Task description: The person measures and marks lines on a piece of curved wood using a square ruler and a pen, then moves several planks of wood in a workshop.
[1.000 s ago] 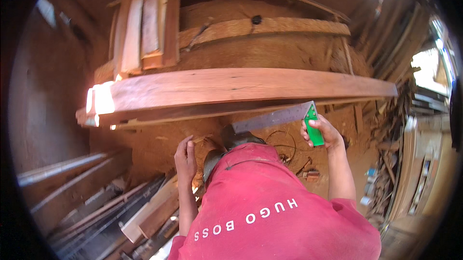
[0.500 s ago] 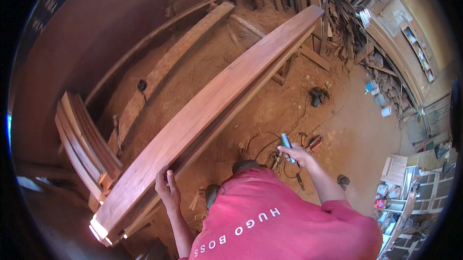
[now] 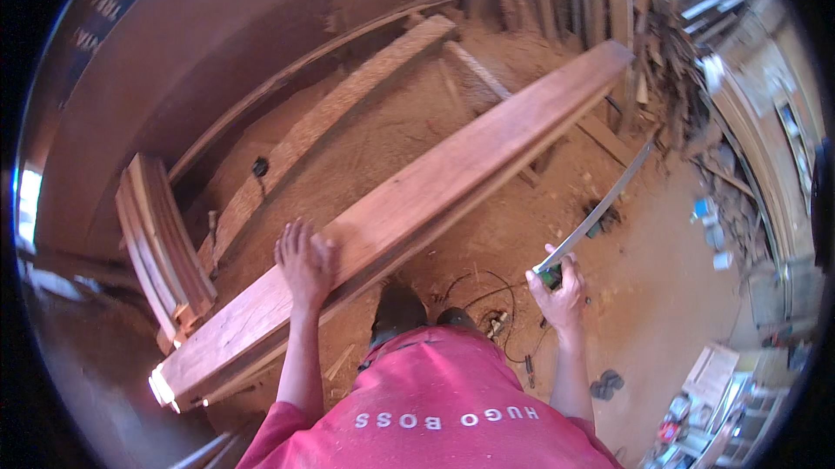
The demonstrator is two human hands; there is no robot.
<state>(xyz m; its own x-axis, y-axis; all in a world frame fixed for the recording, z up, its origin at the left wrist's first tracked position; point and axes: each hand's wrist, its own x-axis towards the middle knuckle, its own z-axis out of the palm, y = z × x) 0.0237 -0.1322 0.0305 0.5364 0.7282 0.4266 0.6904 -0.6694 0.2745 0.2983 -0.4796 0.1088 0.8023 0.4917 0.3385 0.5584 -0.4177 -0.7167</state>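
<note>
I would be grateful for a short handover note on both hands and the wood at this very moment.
Left hand: flat, palm down on the long reddish plank, near its close end.
Right hand: closed on the green handle of a hand saw, blade pointing away, clear of the plank.
Plank runs diagonally over the sawdust floor; stacked boards lie to its left.
Done: no cut visible. Left: saw not yet on the wood.

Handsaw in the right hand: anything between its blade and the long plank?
Nothing visible. The right hand holds the handsaw out to the plank's right, blade over open sawdust floor. The left hand rests flat on the long plank, away from the blade.
</note>
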